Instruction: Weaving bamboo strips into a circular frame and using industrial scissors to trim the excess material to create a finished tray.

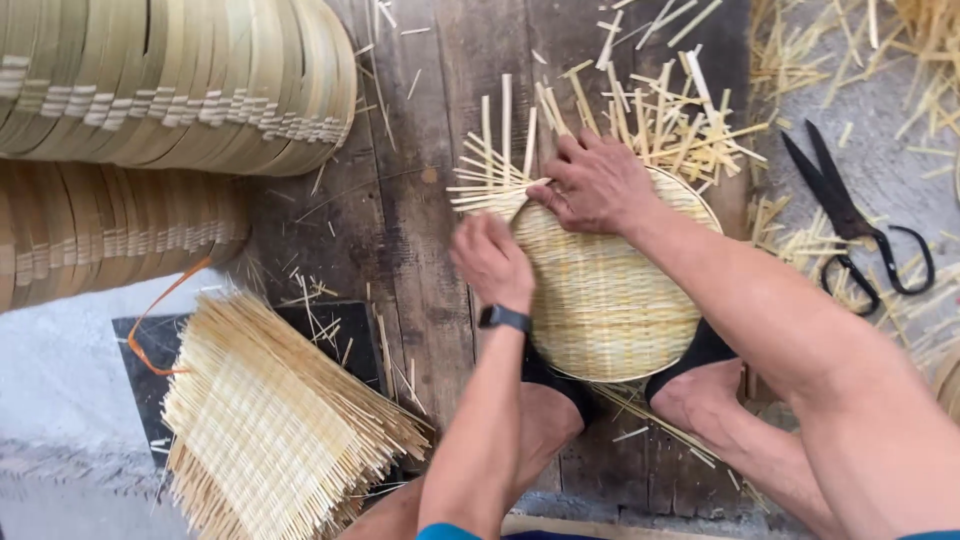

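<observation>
A round woven bamboo tray [600, 300] lies on a dark wooden board [420, 210], pinned under my two feet at its near edge. Loose splint ends [495, 170] stick out past its far left rim. My right hand [595, 185] presses flat on the tray's far edge, fingers bent onto the rim beside those splints. My left hand [490, 260], with a black band on the wrist, is curled against the tray's left rim, slightly blurred; what its fingers hold is hidden.
Black scissors [850, 220] lie open at the right among bamboo offcuts [690, 110]. Stacked bamboo hoops [170, 85] fill the upper left. A pile of square woven mats [270, 420] sits at the lower left on a dark sheet.
</observation>
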